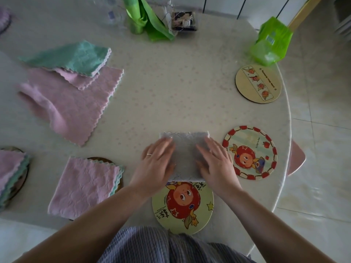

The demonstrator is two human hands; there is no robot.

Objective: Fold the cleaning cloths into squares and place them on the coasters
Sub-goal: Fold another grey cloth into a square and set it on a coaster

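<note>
Both flat hands, left hand (155,164) and right hand (216,160), press grey cloth (185,149) overlapping coaster (182,205) rim.

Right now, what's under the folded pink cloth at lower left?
A dark round coaster: its rim shows past the folded pink cloth at the top and right. Teal layers peek out at the cloth's right edge. The coaster's face is covered.
</note>
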